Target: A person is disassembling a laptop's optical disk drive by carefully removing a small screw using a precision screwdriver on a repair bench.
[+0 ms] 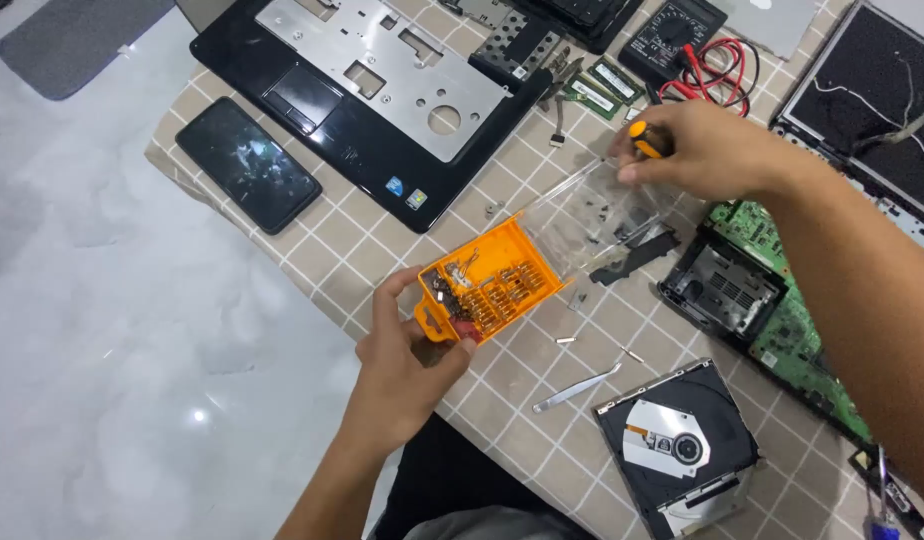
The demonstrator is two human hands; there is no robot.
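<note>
My left hand (pixel 407 365) grips the near end of an orange bit case (pixel 492 285) that holds several metal screwdriver bits. The case's clear plastic lid (pixel 592 215) is swung open to the far side. My right hand (pixel 697 150) rests on the lid's far edge and holds a small screwdriver with an orange and black handle (pixel 647 140). Both hands hover over a table covered with a beige checked cloth (pixel 352 250).
A black laptop base with a bare metal plate (pixel 382 80) lies at the back, a dark phone (pixel 247 165) to its left. Metal tweezers (pixel 572 390), an optical drive (pixel 677 445), a green circuit board (pixel 782 300), loose screws, memory sticks and a multimeter with red leads (pixel 682 40) surround the case.
</note>
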